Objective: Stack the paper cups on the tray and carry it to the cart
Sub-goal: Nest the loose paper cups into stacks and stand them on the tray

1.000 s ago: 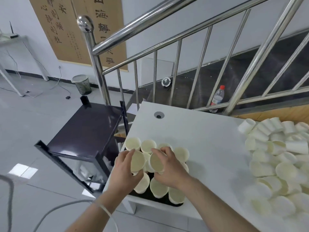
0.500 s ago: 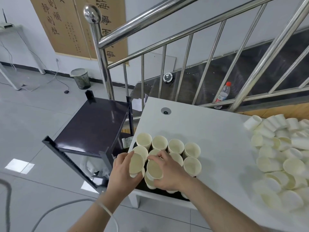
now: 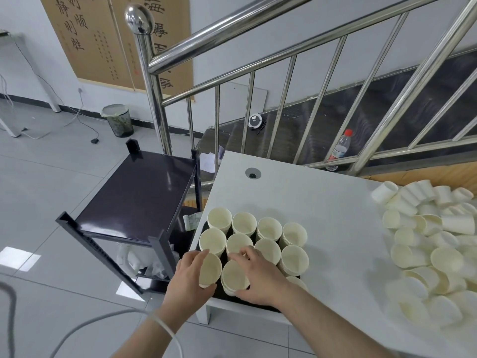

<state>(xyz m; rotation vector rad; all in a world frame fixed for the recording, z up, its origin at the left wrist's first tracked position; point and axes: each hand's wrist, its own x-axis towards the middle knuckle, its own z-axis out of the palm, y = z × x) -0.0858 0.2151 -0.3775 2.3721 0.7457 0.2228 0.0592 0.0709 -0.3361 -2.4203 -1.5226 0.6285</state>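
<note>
both hands (image 3: pixel 185 277) still gripping cup stacks (image 3: pixel 233 276), tray (image 3: pixel 219 288) unmoved

- You have one view only, a wide-angle camera on your head.
- It looks forward and steeply down over the near left corner of the white table (image 3: pixel 322 202).
- Your forearms enter from the bottom edge, close up.
- The stair railing (image 3: pixel 258 55) rises beyond, farther off.

About 11 cup stacks (image 3: pixel 244 223) on 1 tray (image 3: pixel 260 301); 1 loose pile of cups (image 3: pixel 433 244); 1 cart (image 3: pixel 134 200); 1 bottle (image 3: pixel 340 148); 2 hands.
</note>
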